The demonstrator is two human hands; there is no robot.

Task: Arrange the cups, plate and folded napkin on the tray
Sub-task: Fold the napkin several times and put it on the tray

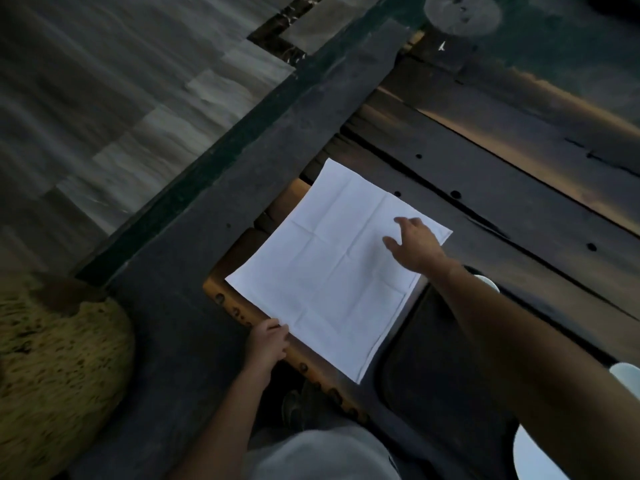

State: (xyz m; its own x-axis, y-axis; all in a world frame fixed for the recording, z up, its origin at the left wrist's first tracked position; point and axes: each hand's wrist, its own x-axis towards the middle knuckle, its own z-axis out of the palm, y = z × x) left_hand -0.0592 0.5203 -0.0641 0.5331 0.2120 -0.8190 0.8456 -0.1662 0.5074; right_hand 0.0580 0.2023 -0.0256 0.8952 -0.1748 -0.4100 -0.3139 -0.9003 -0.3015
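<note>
Napkin (332, 268): a white square cloth, spread open and flat with its fold creases showing; it lies on the dark wooden table (485, 188), and its near-left part overhangs a lighter wooden slatted piece (228, 299) set in the table.
Left hand (268, 342): at the napkin's near-left edge, fingers curled and pinched onto that edge (the thumb side is hard to make out in the dim light).
Right hand (414, 242): on the napkin's far-right part, close to its right corner, palm down, fingers spread apart and resting on the cloth, not gripping anything.
Tray (433, 368): dark, with rounded corners, just to the right of the napkin's near corner; the napkin's right edge seems to touch or slightly overlap it, and the right forearm crosses above it.
Cups (488, 282): white rims, only partly seen, on the far side of the right forearm from the napkin; another white piece (627, 372) sits at the frame's right edge.
Plate (530, 455): a white curved shape to the near right of the napkin, beyond the tray, mostly hidden by the arm.
</note>
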